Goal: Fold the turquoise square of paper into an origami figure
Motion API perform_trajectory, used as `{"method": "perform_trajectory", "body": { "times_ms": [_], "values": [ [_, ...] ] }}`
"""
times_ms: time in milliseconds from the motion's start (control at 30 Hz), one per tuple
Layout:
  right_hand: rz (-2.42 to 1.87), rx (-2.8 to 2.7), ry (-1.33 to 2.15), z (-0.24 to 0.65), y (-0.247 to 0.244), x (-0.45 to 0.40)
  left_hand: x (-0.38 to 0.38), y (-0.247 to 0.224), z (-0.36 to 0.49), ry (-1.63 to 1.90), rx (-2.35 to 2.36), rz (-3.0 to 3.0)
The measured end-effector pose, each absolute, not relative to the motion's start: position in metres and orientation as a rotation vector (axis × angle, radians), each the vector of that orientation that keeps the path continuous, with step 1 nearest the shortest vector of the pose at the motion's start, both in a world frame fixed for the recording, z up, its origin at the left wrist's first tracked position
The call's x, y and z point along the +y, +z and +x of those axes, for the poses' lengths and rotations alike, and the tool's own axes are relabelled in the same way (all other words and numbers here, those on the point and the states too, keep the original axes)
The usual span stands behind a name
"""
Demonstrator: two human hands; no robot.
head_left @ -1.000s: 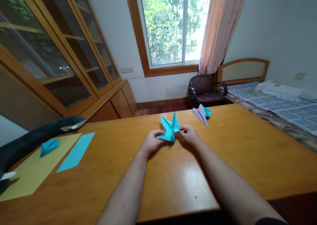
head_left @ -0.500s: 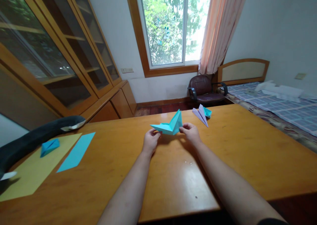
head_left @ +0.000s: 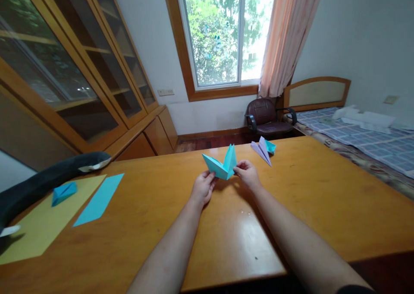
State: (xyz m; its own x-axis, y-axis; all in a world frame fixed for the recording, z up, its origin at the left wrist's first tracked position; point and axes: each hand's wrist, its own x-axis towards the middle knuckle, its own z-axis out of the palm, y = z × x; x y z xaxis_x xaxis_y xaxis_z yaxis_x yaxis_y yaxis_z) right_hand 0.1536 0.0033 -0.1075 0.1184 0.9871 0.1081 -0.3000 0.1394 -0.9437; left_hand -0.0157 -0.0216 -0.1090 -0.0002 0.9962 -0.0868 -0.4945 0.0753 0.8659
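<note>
A light-blue folded paper figure (head_left: 220, 168) is held a little above the wooden table, with one long point to the left and a pair of upright points at the right. My left hand (head_left: 203, 188) pinches its lower left side between thumb and fingers. At the right end, my right hand (head_left: 247, 173) grips the paper with closed fingertips. Beyond my right hand lie a lilac paper plane (head_left: 261, 150) and a small turquoise folded paper (head_left: 270, 147).
On the table (head_left: 155, 199), at left, a yellow sheet (head_left: 35, 229) carries a blue folded paper (head_left: 64, 193), beside a blue paper strip (head_left: 99, 201). A dark plush toy (head_left: 48, 177) lies along the left edge. A brown chair (head_left: 267, 112) and a bed (head_left: 371, 130) stand beyond the table.
My left hand has moved slightly right, toward my right hand. The paper figure's left point has swung up and right, and its upright points look narrower. My right hand has barely moved.
</note>
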Motion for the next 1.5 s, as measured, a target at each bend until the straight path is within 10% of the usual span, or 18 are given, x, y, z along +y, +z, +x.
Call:
{"method": "perform_trajectory", "body": {
  "times_ms": [1500],
  "values": [
    [-0.954,-1.327,1.341,0.132,-0.098,-0.013,-0.031,-0.102,-0.006,1.285,1.016,1.199]
  ]
}}
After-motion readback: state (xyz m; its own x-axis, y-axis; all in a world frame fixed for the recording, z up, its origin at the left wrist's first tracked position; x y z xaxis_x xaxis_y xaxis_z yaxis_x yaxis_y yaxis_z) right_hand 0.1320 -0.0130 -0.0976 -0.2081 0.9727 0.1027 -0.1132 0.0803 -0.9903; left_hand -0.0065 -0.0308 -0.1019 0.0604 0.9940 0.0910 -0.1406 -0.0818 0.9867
